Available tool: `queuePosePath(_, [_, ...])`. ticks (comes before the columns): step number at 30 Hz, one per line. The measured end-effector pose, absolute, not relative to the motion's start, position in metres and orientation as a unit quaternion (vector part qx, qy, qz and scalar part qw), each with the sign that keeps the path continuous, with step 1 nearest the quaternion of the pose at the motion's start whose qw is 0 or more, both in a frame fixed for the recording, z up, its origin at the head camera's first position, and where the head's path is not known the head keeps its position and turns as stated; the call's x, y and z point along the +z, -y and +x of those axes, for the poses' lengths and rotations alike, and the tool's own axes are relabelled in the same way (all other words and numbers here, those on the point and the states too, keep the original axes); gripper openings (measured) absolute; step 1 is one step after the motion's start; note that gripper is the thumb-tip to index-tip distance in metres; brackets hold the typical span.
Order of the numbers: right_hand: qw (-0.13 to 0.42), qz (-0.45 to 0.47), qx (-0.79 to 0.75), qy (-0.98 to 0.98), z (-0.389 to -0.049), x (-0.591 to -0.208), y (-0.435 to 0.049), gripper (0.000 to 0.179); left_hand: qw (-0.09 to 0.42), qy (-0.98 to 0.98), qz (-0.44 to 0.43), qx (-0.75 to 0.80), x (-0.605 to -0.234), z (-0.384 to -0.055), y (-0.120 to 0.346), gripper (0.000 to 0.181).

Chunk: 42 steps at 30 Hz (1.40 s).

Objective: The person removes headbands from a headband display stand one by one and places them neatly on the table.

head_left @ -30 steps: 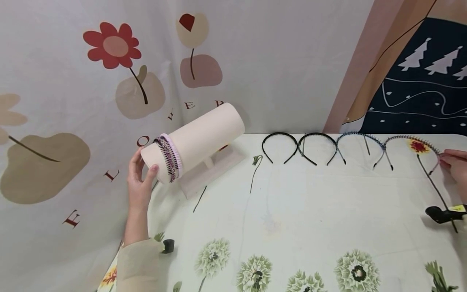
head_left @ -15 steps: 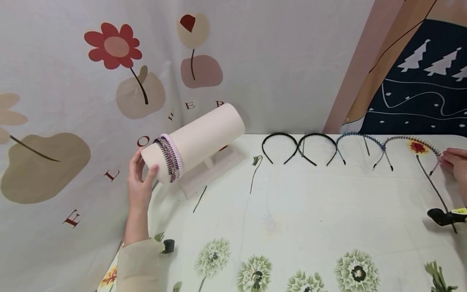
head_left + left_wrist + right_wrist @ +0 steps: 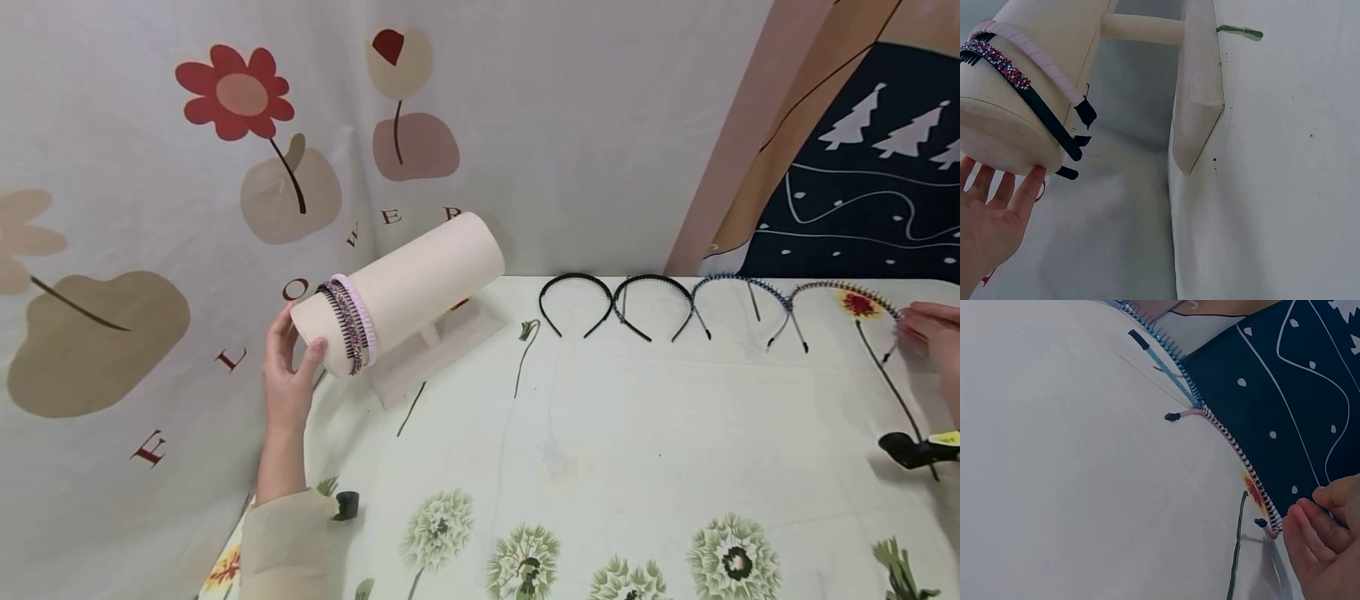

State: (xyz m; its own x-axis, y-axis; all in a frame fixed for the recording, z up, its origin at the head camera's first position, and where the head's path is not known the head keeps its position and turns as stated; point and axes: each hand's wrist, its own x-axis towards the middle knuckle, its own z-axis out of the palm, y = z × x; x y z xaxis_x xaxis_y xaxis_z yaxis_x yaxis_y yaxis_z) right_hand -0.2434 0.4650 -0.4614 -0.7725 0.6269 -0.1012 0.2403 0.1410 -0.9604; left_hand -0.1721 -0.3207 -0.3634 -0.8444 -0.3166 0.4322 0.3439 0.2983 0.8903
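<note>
A cream padded headband stand lies across the left side, its cylinder raised on a short post over a flat base. My left hand holds the cylinder's near end, thumb on one side and fingers on the other. Around that end sit a lilac headband and a dark toothed headband with glittery beads. At the far right, my right hand is beside the end of a pink toothed headband, fingers together and slightly bent. Whether they touch it, I cannot tell.
Left of the pink one stand a blue headband and two black headbands, one farther left than the other. They form a row along the back of the flower-printed white table cover. A printed cloth backdrop rises behind.
My right fingers, earlier at the pink headband's tip, have shifted and blur slightly beside it. That headband's end has moved a little left. The left hand and the stand stay put.
</note>
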Motion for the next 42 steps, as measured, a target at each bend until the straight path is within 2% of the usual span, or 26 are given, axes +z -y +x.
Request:
queuePosePath(15, [0.110,-0.283,0.617,0.726,-0.241,-0.451,-0.446,0.023,0.278,0.761,-0.004,-0.586,-0.363,-0.171,0.320,0.062])
queuePosePath(24, [0.112,-0.249,0.625,0.732,-0.243,-0.456,-0.438,0.023,0.280,0.760,-0.004,-0.586,-0.363,-0.173,0.320,0.063])
queuePosePath(33, [0.107,-0.238,0.639,0.724,-0.231,-0.434,-0.410,0.025,0.278,0.758,-0.002,-0.591,-0.363,-0.173,0.321,0.063])
queuePosePath(42, [0.110,-0.178,0.705,0.678,-0.222,-0.424,-0.391,0.021,0.276,0.759,0.002,-0.590,-0.363,-0.172,0.321,0.063])
